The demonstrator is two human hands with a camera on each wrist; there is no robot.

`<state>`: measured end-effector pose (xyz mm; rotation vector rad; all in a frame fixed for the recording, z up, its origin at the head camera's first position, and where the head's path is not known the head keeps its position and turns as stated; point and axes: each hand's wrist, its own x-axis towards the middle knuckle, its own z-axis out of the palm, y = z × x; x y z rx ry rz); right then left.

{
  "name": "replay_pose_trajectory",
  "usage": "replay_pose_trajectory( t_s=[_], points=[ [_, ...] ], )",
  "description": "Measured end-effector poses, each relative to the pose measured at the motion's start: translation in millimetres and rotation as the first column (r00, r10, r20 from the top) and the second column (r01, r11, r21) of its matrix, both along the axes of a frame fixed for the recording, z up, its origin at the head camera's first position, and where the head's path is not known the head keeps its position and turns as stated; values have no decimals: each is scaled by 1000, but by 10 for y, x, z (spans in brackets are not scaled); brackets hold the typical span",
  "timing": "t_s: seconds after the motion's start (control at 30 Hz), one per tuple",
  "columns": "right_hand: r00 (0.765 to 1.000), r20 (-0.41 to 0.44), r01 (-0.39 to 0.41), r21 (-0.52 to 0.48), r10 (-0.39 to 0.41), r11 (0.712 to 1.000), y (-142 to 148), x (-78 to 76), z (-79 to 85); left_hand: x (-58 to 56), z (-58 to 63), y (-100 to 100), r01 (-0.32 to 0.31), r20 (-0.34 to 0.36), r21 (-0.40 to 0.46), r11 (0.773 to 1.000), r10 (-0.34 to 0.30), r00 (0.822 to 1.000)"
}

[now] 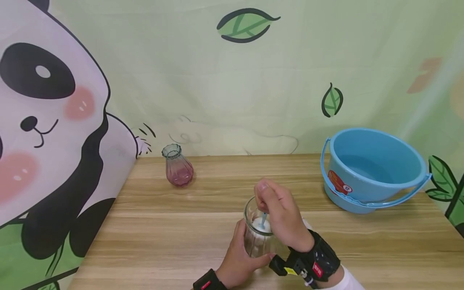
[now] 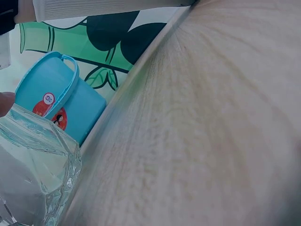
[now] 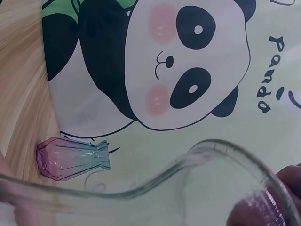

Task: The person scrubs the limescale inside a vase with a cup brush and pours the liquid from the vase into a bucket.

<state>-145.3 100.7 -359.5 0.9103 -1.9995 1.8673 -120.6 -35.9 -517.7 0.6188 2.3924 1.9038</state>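
Note:
A clear, ribbed glass vase (image 1: 253,243) with a flared rim stands at the front middle of the table. My left hand (image 1: 237,259) grips it low on its side, thumb and fingers round the glass. Above the mouth, my right hand (image 1: 284,213) holds a brush (image 1: 264,219) by its thin light-blue handle; a white head reaches inside. The right fist covers the handle's upper end. In the left wrist view, the vase's faceted base (image 2: 42,165) fills the lower left. Its curved rim (image 3: 230,146) crosses the right wrist view.
A small pink-to-grey glass vase (image 1: 178,169) stands at the back left of the wooden table (image 1: 174,241). At the back right is a light-blue bucket (image 1: 355,193), its handle lowered at the front. A panda-print cloth (image 1: 174,80) hangs behind.

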Motion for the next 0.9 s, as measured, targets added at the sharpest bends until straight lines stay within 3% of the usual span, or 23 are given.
replay_pose_trajectory(
  t_s=[0.07,0.17,0.3,0.4,0.7,0.9],
  points=[
    [1000,3,15,3,-15,1000,-7,3,-4,38,105,2,-1,1,0,1000,1,1000],
    [999,5,37,11,-37,999,-8,11,-5,49,142,6,-5,7,-6,1000,5,1000],
    [998,11,63,26,-63,998,-2,19,-2,-2,-5,10,-14,-19,-21,1000,14,1000],
    [997,14,72,32,-72,997,-4,17,-3,-19,-42,6,-12,-30,-25,1000,11,999],
    [996,29,80,50,-82,996,-17,17,5,-26,-40,-12,-2,-19,-13,1000,2,1000],
    [998,47,29,56,-32,998,-8,8,17,-19,-50,-18,2,-25,-7,1000,-2,1000]
  ],
)
